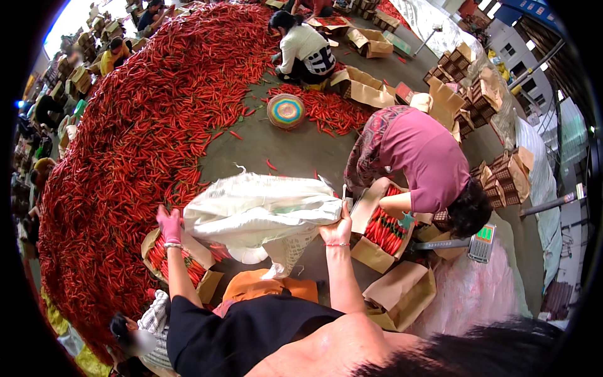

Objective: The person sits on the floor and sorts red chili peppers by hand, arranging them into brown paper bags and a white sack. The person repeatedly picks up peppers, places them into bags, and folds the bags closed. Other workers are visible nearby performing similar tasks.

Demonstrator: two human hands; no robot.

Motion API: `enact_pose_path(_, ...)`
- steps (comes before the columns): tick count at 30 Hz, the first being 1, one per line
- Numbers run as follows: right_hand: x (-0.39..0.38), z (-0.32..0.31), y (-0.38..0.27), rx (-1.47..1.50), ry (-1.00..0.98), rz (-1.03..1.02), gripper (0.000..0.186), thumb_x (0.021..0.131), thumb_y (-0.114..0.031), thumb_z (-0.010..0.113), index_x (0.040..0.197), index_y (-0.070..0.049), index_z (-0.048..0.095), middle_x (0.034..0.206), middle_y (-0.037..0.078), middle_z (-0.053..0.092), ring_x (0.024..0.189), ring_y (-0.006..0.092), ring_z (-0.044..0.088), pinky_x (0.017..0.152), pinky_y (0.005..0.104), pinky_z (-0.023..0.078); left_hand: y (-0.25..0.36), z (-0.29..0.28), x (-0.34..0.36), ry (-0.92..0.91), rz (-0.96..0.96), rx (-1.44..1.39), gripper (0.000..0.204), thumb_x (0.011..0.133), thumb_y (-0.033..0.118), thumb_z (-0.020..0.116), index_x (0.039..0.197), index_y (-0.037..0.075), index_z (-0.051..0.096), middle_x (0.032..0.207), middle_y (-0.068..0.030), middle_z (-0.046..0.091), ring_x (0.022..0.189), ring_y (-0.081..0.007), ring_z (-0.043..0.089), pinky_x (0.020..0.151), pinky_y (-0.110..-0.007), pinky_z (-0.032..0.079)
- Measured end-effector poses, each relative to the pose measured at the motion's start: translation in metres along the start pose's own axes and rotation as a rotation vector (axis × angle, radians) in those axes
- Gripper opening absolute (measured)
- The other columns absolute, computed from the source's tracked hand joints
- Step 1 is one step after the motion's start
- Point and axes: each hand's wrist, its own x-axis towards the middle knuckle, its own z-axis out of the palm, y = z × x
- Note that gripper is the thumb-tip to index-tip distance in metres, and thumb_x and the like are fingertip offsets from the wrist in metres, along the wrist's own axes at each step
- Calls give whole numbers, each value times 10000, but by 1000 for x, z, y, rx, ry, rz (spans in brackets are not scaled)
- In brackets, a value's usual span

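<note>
Nearest us, our two forearms reach up to a white woven sack (pixel 264 210). Our left hand (pixel 169 224), in a pink glove, grips the sack's left end; our right hand (pixel 336 229) clutches its right end. The sack hangs between them, just right of the great heap of red chillies (pixel 138 125). Right of the sack, a person in a pink shirt (pixel 422 157) bends over a box of chillies (pixel 384 229).
</note>
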Motion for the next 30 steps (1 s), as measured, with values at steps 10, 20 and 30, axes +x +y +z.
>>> enact_pose_path(10,93,81,-4,-1100,-504,579,245,903,-192,653,1045,8,656,964,52,691,927,132,646,805,303,521,242,121,-66,-1009,594,265,343,884,368,651,1001,49,700,820,-59,687,737,-198,650,763,-357,482)
enact_pose_path(20,23,-49,65,-1309,-62,-398,611,915,-194,641,1433,12,393,1411,195,450,1248,255,490,1019,344,417,187,292,-157,-767,-158,-548,200,944,229,599,900,45,662,799,9,597,709,-84,490,642,-260,416)
enact_pose_path(30,-19,-256,-51,-2489,1264,-633,1100,639,-660,751,1417,36,403,1463,245,402,1361,410,368,1116,449,308,225,166,-210,-1135,774,-149,568,790,268,715,1255,-13,550,1203,-173,622,1115,-313,598,985,-389,471)
